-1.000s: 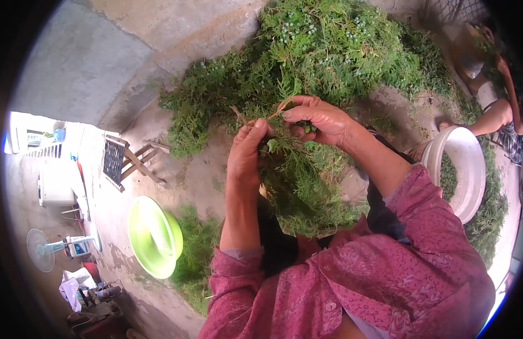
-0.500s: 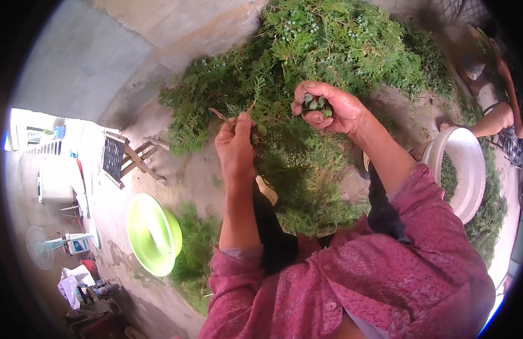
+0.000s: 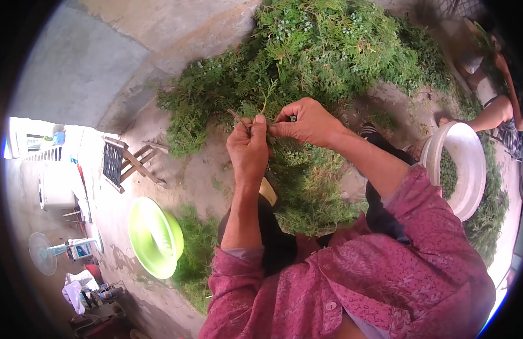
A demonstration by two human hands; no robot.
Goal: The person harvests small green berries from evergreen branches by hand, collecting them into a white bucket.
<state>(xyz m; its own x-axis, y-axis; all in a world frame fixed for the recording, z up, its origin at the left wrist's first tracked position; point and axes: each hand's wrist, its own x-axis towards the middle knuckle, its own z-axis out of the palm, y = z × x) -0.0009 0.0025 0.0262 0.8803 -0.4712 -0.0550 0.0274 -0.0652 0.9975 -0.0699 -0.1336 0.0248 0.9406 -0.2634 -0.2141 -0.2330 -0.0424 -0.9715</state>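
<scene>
My left hand is closed, pinching a cypress sprig between thumb and fingers; its feathery green tip stands up and a brown stem end sticks out to the left. Curled beside it, my right hand has its fingertips against the left fingers at the sprig. A few green cones show dark inside the right palm, mostly hidden by the fingers. Beyond both hands lies a large heap of cypress branches bearing pale blue-green cones. More cut greenery is on the ground below my hands, between my legs.
To the right stands a white bucket with green cones inside. Another person's leg is beyond it. On the left are a lime-green basin, a folding stool and a fan.
My right hand has moved left and turned over, from showing green cones in its palm to meeting my left hand at the sprig. The left hand has shifted slightly right.
</scene>
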